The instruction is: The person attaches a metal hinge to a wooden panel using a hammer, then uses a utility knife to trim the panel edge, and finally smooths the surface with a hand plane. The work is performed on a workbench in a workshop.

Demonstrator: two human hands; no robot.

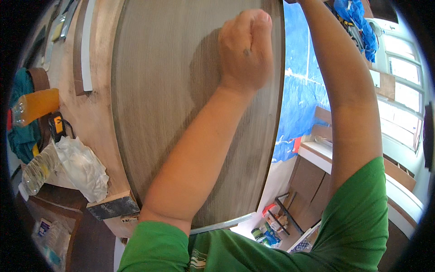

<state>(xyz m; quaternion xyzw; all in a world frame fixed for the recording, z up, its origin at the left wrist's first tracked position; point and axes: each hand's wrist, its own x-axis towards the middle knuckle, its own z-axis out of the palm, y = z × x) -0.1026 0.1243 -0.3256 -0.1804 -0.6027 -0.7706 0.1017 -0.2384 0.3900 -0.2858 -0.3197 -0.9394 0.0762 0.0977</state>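
Note:
A long grey-brown wood-grain panel lies before me, with a pale strip along its near end. Over the panel's right part, my left hand is closed, fingers curled under and thumb stretched along the top. What it grips, if anything, is hidden beneath it. Its shadow falls on the panel to the left. My right arm reaches far forward past the panel's right edge. Only a sliver of my right hand shows at the top rim, so its fingers are out of sight.
On the worktop at left are an orange-filled bottle, a tape measure, a clear bottle, a crumpled white bag and a dark-faced block. Blue sheeting covers the right side. Cabinets and a window stand beyond.

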